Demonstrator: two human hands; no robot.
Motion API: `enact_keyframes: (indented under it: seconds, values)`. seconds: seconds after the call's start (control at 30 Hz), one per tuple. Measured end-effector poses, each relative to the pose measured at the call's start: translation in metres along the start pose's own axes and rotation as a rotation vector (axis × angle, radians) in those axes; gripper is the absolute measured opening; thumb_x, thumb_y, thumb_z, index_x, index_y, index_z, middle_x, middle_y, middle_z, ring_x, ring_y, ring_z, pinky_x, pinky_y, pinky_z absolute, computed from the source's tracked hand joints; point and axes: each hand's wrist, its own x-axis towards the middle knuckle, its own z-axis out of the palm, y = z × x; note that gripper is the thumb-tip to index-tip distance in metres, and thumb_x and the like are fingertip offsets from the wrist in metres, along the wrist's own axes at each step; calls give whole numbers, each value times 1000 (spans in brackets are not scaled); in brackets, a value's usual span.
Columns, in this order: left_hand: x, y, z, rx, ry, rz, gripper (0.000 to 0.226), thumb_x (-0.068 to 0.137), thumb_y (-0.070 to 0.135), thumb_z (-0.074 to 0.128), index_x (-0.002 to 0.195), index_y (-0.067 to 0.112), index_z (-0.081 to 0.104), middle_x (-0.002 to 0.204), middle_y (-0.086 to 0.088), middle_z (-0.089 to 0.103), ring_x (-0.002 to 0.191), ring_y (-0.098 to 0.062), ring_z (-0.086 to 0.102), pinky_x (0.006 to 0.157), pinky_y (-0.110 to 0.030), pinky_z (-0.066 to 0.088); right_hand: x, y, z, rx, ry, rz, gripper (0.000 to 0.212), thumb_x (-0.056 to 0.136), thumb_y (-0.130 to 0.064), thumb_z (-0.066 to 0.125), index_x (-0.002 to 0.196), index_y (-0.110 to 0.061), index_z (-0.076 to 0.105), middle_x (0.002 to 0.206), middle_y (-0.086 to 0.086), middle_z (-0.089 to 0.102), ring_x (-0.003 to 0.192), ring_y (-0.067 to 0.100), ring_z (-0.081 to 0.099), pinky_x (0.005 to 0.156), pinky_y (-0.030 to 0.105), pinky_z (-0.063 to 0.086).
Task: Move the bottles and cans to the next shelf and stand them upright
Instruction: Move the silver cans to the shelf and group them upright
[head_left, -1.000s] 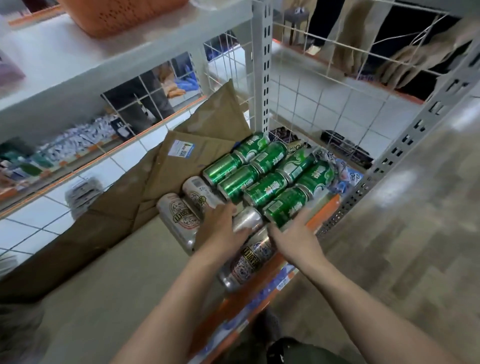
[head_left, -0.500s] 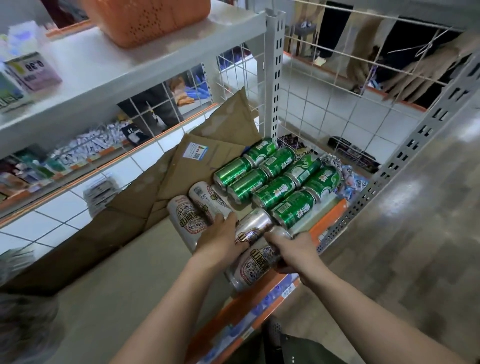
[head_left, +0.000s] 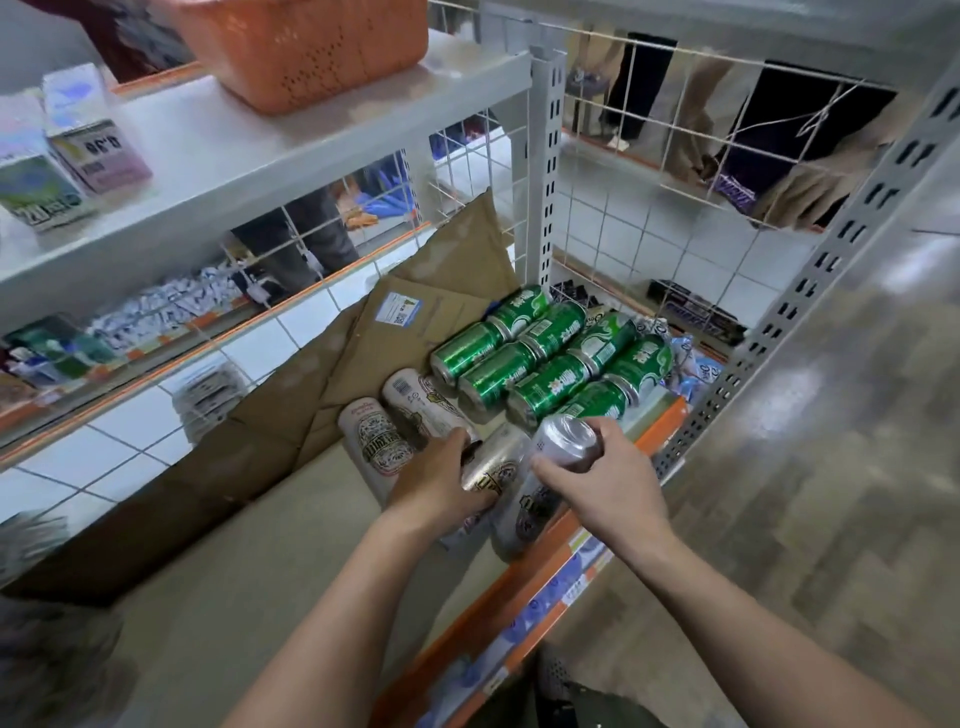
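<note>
Shelf (head_left: 260, 545): right hand (head_left: 613, 483) around silver can (head_left: 563, 441)

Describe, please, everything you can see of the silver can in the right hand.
The can is tall and slim, of shiny silver metal, with a dark crest printed on its side. It lies tilted, the end toward the green cans raised, the other low by the shelf's orange front rail. The right hand grips it round the raised end, fingers and thumb curled on it. Its left side lies against a neighbouring can, which the left hand grips.
</note>
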Motion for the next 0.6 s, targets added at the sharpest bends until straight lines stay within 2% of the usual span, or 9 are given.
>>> enact_keyframes:
  seconds: [0.1, 0.13, 0.2, 0.27, 0.33, 0.43, 0.47, 0.53, 0.6]
  values:
    - [0, -1, 2, 6, 5, 6, 61, 76, 47, 82, 122, 29, 46, 128, 1, 56, 110, -25, 61, 90, -46, 54, 2, -1, 2, -47, 28, -44, 71, 69, -65, 74, 126, -30, 52, 96, -15, 69, 89, 11, 66, 78, 36, 56]
    - [0, -2, 2, -6, 3, 14, 60, 76, 46, 82, 121, 29, 46, 126, 1, 56, 109, -25, 61, 89, -46, 55, 2, -1, 2, -53, 31, -57, 71, 67, -67, 73, 124, -31, 52, 99, -15, 69, 92, 13, 67, 81, 38, 56]
    - [0, -5, 1, -70, 9, 25, 56, 77, 41, 81, 121, 29, 48, 123, 1, 56, 106, -22, 61, 90, -45, 55, 3, -2, 1, -31, 54, -78, 66, 67, -63, 78, 119, -32, 53, 97, -17, 68, 90, 11, 67, 77, 35, 55]
    - [-1, -9, -3, -185, 40, 21, 51, 83, 33, 78, 125, 28, 50, 122, 5, 55, 106, -18, 60, 89, -38, 54, 4, -8, -3, 15, 107, -105, 59, 71, -52, 84, 116, -29, 53, 93, -21, 65, 86, 2, 65, 69, 25, 51]
    - [-5, -16, -13, -314, 126, 13, 42, 86, 30, 75, 123, 28, 54, 112, 8, 59, 98, -15, 61, 79, -30, 51, 7, -16, -10, 109, 141, -106, 56, 74, -44, 86, 115, -28, 52, 90, -17, 64, 80, -1, 63, 64, 21, 49]
    - [-14, -35, -33, -560, 318, -51, 23, 86, 24, 77, 102, 33, 62, 100, 11, 67, 95, -7, 65, 78, -21, 49, 18, -30, -13, 425, 127, -28, 51, 78, -35, 85, 114, -21, 52, 98, 8, 69, 79, 23, 73, 65, 40, 62]
    - [-18, -44, -41, -612, 375, -68, 24, 87, 20, 77, 97, 35, 62, 100, 11, 68, 96, -7, 65, 79, -18, 49, 21, -36, -11, 605, 96, 16, 47, 81, -27, 83, 115, -15, 53, 103, 15, 69, 81, 26, 74, 65, 40, 63]
    - [-29, -66, -56, -682, 480, -101, 22, 89, 19, 76, 96, 34, 63, 101, 8, 69, 90, -8, 66, 68, -9, 48, 26, -47, 0, 1033, -75, 60, 50, 82, -17, 79, 123, 0, 55, 109, 19, 69, 86, 26, 74, 71, 39, 64]
    - [-46, -86, -71, -718, 574, -159, 13, 91, 26, 76, 100, 27, 67, 101, 6, 70, 79, -8, 65, 53, -5, 45, 25, -57, 15, 1290, -366, 71, 68, 72, -22, 79, 132, 2, 59, 121, 19, 67, 105, 31, 68, 92, 44, 58]
